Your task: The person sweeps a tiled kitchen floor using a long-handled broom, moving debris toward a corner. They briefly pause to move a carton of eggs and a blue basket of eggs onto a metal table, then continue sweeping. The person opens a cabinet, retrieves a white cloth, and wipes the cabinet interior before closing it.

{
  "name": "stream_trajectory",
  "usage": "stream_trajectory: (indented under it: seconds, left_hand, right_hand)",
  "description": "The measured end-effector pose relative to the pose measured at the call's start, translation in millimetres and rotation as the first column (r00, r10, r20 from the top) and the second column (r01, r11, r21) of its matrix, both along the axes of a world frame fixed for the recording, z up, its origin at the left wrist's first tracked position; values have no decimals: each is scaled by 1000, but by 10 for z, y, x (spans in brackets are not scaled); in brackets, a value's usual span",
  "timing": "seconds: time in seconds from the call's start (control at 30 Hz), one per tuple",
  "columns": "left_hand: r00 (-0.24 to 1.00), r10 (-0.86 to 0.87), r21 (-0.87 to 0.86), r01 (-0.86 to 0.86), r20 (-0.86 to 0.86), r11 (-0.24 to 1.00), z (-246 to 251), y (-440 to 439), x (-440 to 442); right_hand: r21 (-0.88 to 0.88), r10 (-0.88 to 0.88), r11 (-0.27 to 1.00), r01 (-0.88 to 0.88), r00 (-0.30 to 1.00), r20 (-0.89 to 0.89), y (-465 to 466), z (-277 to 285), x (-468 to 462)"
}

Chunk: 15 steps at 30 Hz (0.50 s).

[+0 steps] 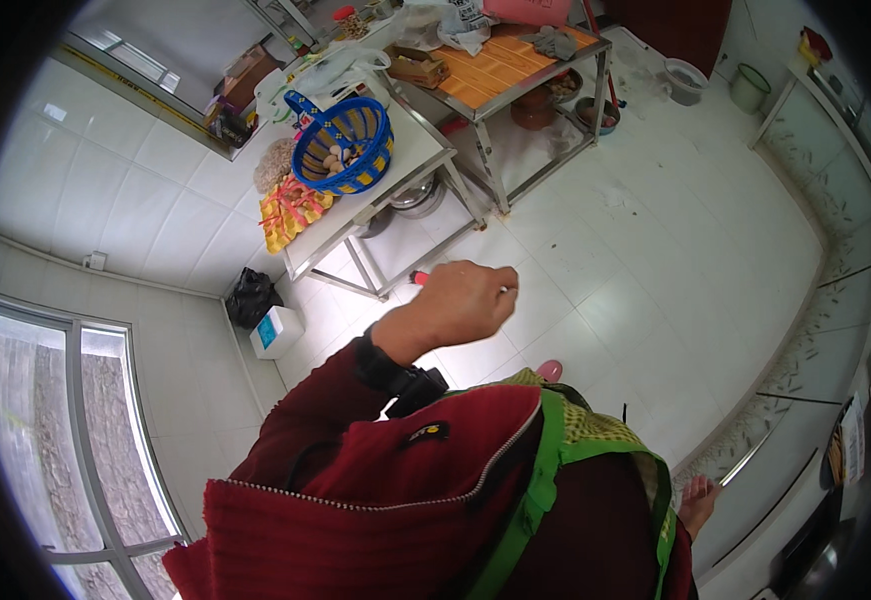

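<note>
My left hand (452,301) is a loose fist in front of my chest, back of the hand up. A short red end with a dark tip (419,277) sticks out on its left side; the rest of that slim object is hidden in the fist. A black device (405,379) is strapped to the left wrist. Low on the right, my right hand (696,501) is beside the patterned cabinet front (769,431). A bright metal strip (747,459) runs away from its fingers; whether the hand holds it is unclear.
Ahead, a white table (413,142) carries a blue woven basket (345,146) with eggs. Behind it stands a wood-topped metal-frame table (506,64). A black bag (251,298) and white box (278,332) sit by the left wall. Buckets (750,88) stand at the back right.
</note>
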State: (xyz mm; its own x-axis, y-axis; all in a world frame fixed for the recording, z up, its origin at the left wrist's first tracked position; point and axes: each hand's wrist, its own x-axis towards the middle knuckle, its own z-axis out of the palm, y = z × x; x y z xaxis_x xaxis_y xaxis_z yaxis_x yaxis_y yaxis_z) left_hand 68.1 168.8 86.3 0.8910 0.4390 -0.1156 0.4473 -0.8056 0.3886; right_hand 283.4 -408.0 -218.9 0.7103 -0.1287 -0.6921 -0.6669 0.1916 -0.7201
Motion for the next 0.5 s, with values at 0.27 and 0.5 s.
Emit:
stream_trajectory:
  seconds: [0.27,0.5]
  left_hand:
    - [992,79,39,-83,100,996,-179,303,372]
    - [967,243,-136,-231,75,963,-350,540,668]
  right_hand:
    - [111,-333,941,318,930,157,37,763,838]
    - [169,-265,962,214,881,392,-155,948,1075]
